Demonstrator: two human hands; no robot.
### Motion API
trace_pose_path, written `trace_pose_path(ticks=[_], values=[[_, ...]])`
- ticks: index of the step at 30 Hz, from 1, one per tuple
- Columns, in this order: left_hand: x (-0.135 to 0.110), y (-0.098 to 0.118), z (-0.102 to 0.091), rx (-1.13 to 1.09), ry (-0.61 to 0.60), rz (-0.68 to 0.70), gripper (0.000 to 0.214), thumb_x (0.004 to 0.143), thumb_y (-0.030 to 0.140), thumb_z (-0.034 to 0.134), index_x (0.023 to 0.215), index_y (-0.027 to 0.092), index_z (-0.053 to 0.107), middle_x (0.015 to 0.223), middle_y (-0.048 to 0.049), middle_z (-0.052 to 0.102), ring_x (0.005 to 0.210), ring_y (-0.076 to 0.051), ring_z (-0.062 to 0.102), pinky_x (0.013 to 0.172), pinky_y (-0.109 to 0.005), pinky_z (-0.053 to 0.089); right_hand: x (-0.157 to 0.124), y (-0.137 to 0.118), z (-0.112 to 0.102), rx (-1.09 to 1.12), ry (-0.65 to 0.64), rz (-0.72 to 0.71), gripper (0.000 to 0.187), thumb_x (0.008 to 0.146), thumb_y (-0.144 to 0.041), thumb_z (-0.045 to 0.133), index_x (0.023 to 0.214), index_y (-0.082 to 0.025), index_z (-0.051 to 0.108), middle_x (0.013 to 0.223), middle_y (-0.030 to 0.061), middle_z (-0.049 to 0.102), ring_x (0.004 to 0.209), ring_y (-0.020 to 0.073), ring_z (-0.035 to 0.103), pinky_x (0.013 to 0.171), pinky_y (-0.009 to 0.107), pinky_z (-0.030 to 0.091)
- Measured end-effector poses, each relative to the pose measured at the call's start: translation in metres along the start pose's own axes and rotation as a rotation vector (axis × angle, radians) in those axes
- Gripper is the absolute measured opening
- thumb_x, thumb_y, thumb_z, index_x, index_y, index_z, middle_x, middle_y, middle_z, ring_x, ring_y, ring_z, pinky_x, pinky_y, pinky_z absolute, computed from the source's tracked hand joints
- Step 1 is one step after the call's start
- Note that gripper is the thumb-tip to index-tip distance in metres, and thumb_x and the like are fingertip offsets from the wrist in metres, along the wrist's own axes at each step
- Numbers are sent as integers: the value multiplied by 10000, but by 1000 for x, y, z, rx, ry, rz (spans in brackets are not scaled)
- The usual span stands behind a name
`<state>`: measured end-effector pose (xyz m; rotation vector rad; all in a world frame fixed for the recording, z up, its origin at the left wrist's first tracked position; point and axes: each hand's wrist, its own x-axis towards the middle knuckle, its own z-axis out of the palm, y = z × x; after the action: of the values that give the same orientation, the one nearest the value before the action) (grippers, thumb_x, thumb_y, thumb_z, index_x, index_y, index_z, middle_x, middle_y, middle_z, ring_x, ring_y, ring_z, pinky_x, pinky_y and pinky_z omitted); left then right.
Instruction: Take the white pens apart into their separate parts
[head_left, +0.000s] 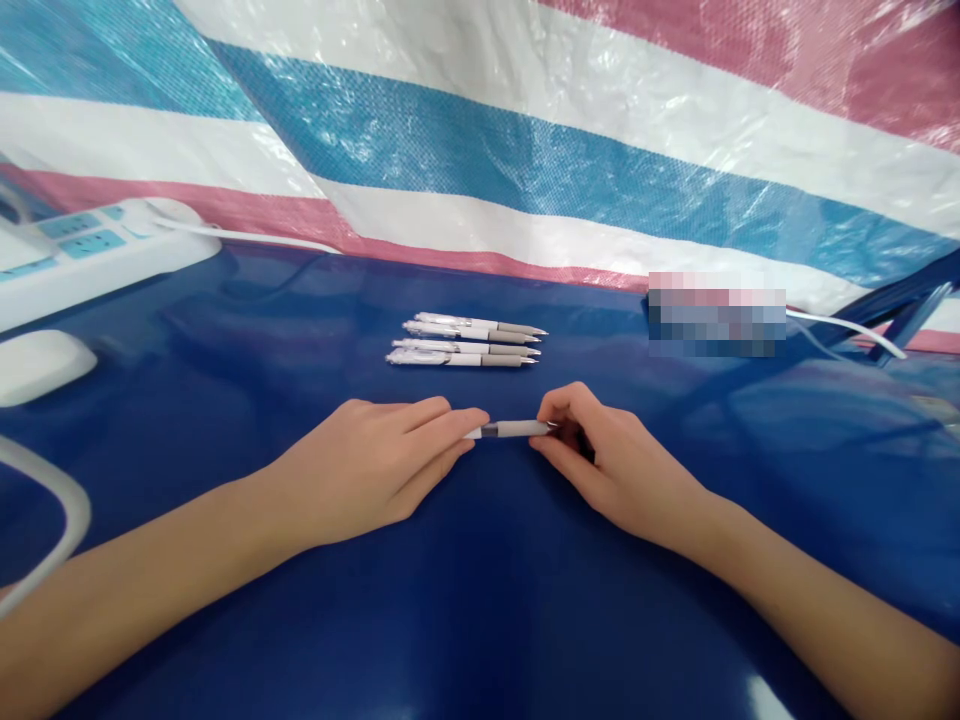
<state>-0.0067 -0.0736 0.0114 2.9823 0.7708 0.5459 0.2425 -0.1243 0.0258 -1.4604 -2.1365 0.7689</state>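
- The left hand (397, 455) is closed over one end of a pen (517, 429), its fingers lying nearly straight and close together, palm downward; that end of the pen is hidden beneath them.
- The right hand (600, 435) is closed in a pinch at the other end, thumb and forefinger meeting around the tip, with the remaining fingers curled behind and partly hidden.
- Between the two hands, the pen lies roughly level from side to side, its pale grey grip and a darker band showing and its tip toward the right hand. Whether it touches the counter (480, 620) below is hard to tell.
- Just beyond the held pen, four pens (480, 348) lie side by side on the glossy dark blue counter, all with clear ends to the left, white barrels, grey grips and tips to the right; the farther two sit slightly more to the right.
- Off to the left are a rounded white object (45, 365), a white power strip (112, 245) with blue socket panels, and a thick white cable (71, 510) curving near the left forearm.
- At the far right, a pixelated patch (716, 315) obscures something near a thin white cord (847, 322).
- Behind everything hangs a striped sheet (450, 130) in blue, white and red.
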Motion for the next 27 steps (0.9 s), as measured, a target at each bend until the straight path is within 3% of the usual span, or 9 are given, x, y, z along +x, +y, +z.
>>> trace_pose_path(ticks=[3,7,10,13,27], values=[[1,1,-1,1,5,2,254,996,258,395,1209,205,522,821,14,623,633,-135,619,507,-249,409,2,-3,-1,16,-8,33,116,973,-327,519,1052,-248,489,793,-37,603,680,147,582,637,269,429],[2,1,-1,3,4,-7,233,986,265,409,1180,220,529,817,21,623,611,-131,611,490,-246,399,4,-3,-1,-23,-18,6,129,1013,-299,440,995,-238,552,908,-13,648,816,159,612,736,287,432],[1,1,0,11,3,-19,214,978,267,423,1154,225,539,800,24,616,587,-128,595,481,-247,391,3,-1,0,-15,-4,0,28,983,-244,491,996,-235,514,876,-27,626,733,135,586,669,260,422],[0,1,1,15,8,-26,215,971,266,438,1157,232,542,806,24,620,582,-126,589,485,-248,392,2,1,1,-21,-15,-25,84,942,-193,536,990,-234,482,826,-39,586,655,119,540,610,242,399],[-2,0,3,70,22,-11,178,952,253,466,1110,235,545,812,23,625,566,-134,561,489,-274,377,1,-2,-2,-49,-32,-24,87,932,-188,518,938,-225,439,746,-54,516,615,113,508,586,240,382]])
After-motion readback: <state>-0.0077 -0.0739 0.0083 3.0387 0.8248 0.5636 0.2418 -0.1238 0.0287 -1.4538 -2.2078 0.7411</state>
